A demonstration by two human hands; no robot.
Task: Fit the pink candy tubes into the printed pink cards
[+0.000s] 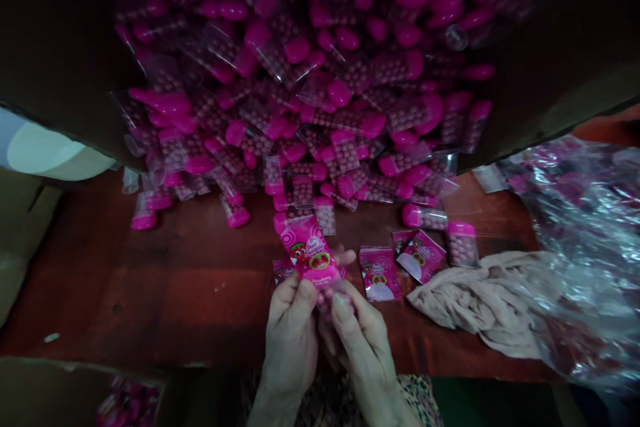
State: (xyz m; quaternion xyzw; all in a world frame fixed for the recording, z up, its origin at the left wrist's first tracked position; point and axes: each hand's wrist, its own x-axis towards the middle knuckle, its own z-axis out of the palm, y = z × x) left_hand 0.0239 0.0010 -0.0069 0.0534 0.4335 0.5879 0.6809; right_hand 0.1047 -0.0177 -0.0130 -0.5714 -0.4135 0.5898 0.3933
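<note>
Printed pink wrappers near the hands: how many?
4: one wrapper held by the left hand and right hand, one half hidden behind the left hand, one flat right of them, one tilted by the beige cloth. Another may lie under it.

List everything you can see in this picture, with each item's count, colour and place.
Tubes: too many to count, clear with pink caps and small pink balls inside, heaped across the far table.
Loose wrappers: several, pink printed, flat beside the hands.
Cloth: one, beige, crumpled at right.
Plastic bags: count unclear, clear, far right.
Table: one, red-brown.
Box: one, brown cardboard, lower left.
Held wrapper: one, pink printed, between both hands.
Left hand: grips the held wrapper.
Right hand: grips it too.
</note>
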